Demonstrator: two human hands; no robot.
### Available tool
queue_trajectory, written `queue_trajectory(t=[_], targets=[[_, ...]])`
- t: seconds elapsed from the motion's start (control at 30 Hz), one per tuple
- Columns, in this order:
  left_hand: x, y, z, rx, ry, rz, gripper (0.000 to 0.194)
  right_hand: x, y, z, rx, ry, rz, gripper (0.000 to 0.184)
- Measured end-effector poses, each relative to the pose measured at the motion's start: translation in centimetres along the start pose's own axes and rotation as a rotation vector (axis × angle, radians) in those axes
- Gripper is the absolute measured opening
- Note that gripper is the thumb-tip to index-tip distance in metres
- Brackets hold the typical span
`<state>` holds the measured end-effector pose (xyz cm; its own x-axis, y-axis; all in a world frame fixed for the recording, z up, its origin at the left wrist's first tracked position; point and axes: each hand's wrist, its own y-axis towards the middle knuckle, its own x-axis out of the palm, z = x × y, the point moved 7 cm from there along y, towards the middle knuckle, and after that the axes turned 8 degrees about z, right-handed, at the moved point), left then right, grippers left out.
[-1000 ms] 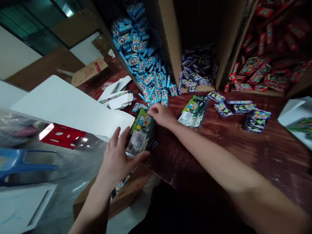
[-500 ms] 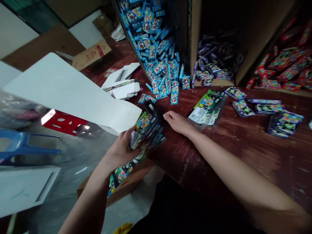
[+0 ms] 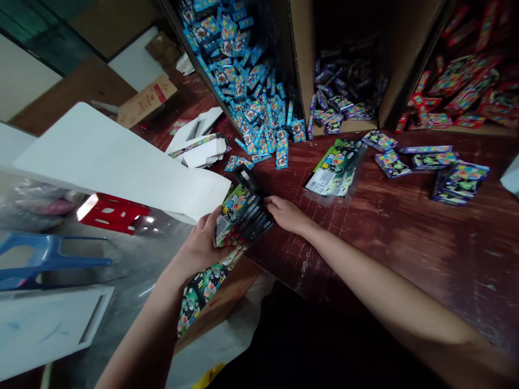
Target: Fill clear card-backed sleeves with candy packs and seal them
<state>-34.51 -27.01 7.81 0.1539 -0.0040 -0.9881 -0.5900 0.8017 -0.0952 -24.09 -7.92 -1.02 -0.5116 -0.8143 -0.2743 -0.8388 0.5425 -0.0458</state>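
My left hand [image 3: 201, 243] is closed on the side of a bundle of printed plastic packets [image 3: 235, 212], green and black with bright lettering, held over the table's near edge. The packets overlap in a fanned stack. On the bundle's right side is my right hand [image 3: 287, 214], its fingers curled in and the fingertips close to the packet edges; whatever they pinch is hidden. A black object [image 3: 245, 177], too dark to identify, lies just beyond the bundle. Below my left hand, more green-and-black printed packaging [image 3: 203, 292] hangs along a cardboard box.
Flat printed packets [image 3: 335, 168] lie on the dark red table [image 3: 385, 232]. Small purple boxes [image 3: 462, 181] sit at right. Cartons behind hold blue boxes [image 3: 259, 108], purple boxes [image 3: 340, 102] and red boxes [image 3: 466, 92]. White card [image 3: 121, 156] juts out at left, above a blue stool [image 3: 44, 256].
The view has shifted slightly, moving the table and cartons leftward in the picture. Both hands stay at the bundle, with the right fingertips a little nearer its edge.
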Motion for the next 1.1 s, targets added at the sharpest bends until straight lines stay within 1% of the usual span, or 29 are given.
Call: queue_trajectory(t=[0.07, 0.2, 0.3, 0.37, 0.43, 0.53, 0.6, 0.63, 0.7, 0.83, 0.97, 1.03, 1.1], targets=[[0.0, 0.3, -0.4, 0.032, -0.016, -0.014, 0.107, -0.1, 0.4, 0.1, -0.019, 0.015, 0.016, 0.033], [0.0, 0.5, -0.9, 0.08, -0.033, -0.004, 0.108, -0.2, 0.7, 0.4, -0.043, 0.024, 0.039, 0.034], [0.0, 0.5, -0.9, 0.088, -0.024, -0.004, 0.11, -0.4, 0.1, 0.7, -0.052, 0.007, 0.047, 0.036], [0.0, 0.4, -0.8, 0.088, -0.015, -0.006, 0.11, -0.3, -0.6, 0.9, -0.068, -0.01, 0.044, 0.042], [0.0, 0.4, -0.7, 0.085, -0.016, -0.001, 0.109, 0.0, -1.4, 0.9, -0.1, -0.027, 0.03, 0.056], [0.1, 0.4, -0.7, 0.086, -0.026, 0.007, 0.107, 0.9, -2.2, 0.9, -0.157, -0.043, -0.006, 0.087], [0.2, 0.4, -0.8, 0.085, -0.03, 0.012, 0.106, 1.6, -2.3, 1.0, -0.175, -0.048, -0.023, 0.104], [0.3, 0.4, -0.9, 0.086, -0.034, 0.015, 0.106, 1.9, -2.3, 1.1, -0.175, -0.05, -0.024, 0.109], [0.4, 0.4, -1.0, 0.092, -0.044, 0.023, 0.106, 2.2, -2.2, 1.5, -0.166, -0.053, -0.017, 0.112], [0.4, 0.4, -0.9, 0.094, -0.05, 0.031, 0.104, 2.2, -2.0, 2.0, -0.155, -0.062, 0.003, 0.106], [0.4, 0.3, -0.7, 0.096, -0.043, 0.025, 0.101, 1.9, -2.2, 1.7, -0.153, -0.075, 0.03, 0.095], [0.4, 0.2, -0.6, 0.095, -0.04, 0.027, 0.1, 1.8, -2.3, 1.3, -0.149, -0.081, 0.049, 0.081], [0.4, 0.2, -0.6, 0.097, -0.036, 0.032, 0.099, 1.8, -2.3, 1.0, -0.142, -0.081, 0.067, 0.061]])
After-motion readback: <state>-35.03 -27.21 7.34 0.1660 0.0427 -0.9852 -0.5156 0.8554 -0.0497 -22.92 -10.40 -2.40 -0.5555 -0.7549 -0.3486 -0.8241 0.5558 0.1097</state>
